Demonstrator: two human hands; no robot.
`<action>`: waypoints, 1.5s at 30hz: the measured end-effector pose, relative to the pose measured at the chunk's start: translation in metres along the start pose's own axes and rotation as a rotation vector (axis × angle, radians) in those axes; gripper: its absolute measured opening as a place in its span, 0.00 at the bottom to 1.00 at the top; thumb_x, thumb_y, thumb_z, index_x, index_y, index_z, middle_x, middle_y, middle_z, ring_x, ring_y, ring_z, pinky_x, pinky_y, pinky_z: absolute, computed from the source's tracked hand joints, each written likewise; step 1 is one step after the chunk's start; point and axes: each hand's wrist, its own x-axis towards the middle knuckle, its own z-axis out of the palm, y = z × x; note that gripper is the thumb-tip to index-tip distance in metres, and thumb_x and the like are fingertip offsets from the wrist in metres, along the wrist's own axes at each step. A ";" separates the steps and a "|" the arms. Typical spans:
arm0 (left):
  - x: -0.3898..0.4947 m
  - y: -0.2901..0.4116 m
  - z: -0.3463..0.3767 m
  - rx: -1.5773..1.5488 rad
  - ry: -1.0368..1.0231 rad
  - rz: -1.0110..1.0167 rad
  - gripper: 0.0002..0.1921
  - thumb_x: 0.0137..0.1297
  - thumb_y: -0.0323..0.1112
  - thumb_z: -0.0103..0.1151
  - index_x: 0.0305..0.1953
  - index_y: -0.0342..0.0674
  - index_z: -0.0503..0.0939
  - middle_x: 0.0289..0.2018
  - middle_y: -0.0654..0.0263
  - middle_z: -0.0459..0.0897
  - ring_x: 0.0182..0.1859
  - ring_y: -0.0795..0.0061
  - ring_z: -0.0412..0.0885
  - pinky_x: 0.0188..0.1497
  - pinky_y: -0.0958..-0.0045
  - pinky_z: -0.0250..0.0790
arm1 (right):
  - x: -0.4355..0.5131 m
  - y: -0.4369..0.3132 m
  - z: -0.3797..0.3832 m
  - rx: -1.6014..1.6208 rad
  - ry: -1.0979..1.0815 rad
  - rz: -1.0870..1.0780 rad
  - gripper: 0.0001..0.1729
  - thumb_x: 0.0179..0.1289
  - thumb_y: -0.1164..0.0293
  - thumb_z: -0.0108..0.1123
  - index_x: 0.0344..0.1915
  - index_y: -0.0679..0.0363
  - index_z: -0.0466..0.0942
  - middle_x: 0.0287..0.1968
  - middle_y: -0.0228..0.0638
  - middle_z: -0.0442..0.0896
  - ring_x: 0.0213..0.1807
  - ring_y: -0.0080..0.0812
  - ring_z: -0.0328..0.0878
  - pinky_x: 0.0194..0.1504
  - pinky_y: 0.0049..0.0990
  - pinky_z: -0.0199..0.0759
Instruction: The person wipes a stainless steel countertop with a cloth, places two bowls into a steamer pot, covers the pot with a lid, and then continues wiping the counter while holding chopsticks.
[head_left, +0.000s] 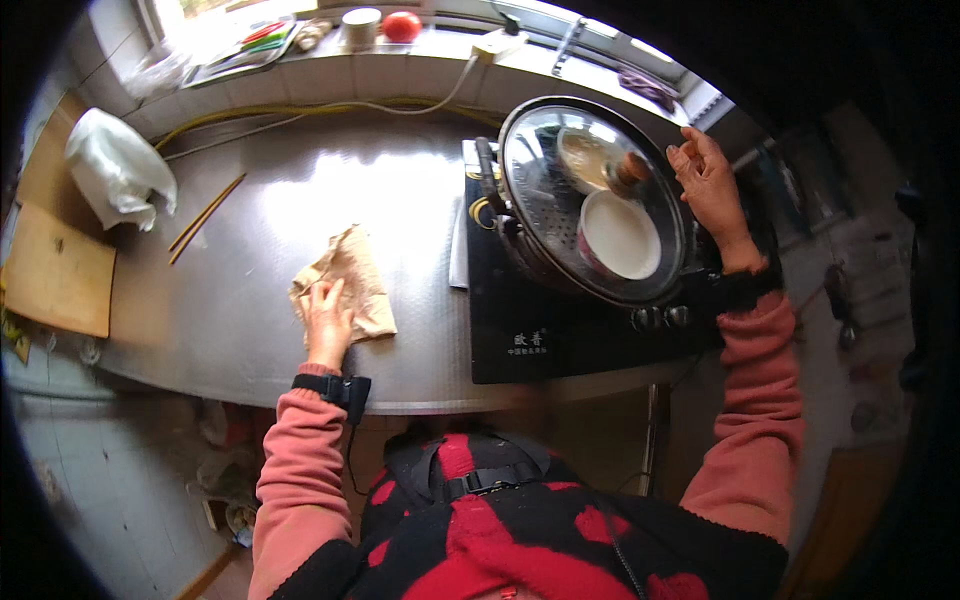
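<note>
My left hand is on a crumpled beige cloth lying on the steel counter, its fingers gripping the near-left part. My right hand is raised beside the right rim of a wide dark pan, fingers loosely curled and apart, with nothing in them. A glass lid with a brown knob covers the pan. Through the glass I see a bowl of white contents, a second bowl partly behind the knob, and a perforated steamer plate.
The pan stands on a black glass-topped stove with front knobs. Chopsticks, a white plastic bag and a wooden board are at left. The windowsill holds a tray, a tomato and a power strip.
</note>
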 end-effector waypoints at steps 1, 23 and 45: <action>0.000 -0.001 0.001 -0.005 -0.003 -0.013 0.29 0.44 0.23 0.65 0.53 0.40 0.76 0.46 0.59 0.70 0.50 0.57 0.67 0.58 0.62 0.61 | -0.018 -0.006 -0.005 -0.001 0.083 -0.210 0.22 0.64 0.64 0.59 0.53 0.64 0.72 0.36 0.34 0.75 0.35 0.25 0.72 0.39 0.23 0.69; -0.097 0.120 -0.120 -0.676 0.191 0.182 0.06 0.60 0.25 0.53 0.37 0.30 0.77 0.37 0.52 0.76 0.41 0.54 0.76 0.44 0.65 0.71 | -0.258 -0.147 0.193 1.644 -0.917 0.233 0.43 0.65 0.80 0.51 0.73 0.47 0.39 0.68 0.46 0.56 0.66 0.40 0.62 0.63 0.35 0.62; -0.229 -0.143 -0.322 -0.912 0.244 -0.324 0.15 0.68 0.26 0.50 0.55 0.38 0.74 0.49 0.63 0.80 0.43 0.77 0.83 0.33 0.82 0.74 | -0.238 -0.314 0.364 1.412 -0.751 0.013 0.15 0.67 0.62 0.58 0.47 0.60 0.74 0.40 0.31 0.80 0.38 0.24 0.76 0.39 0.26 0.74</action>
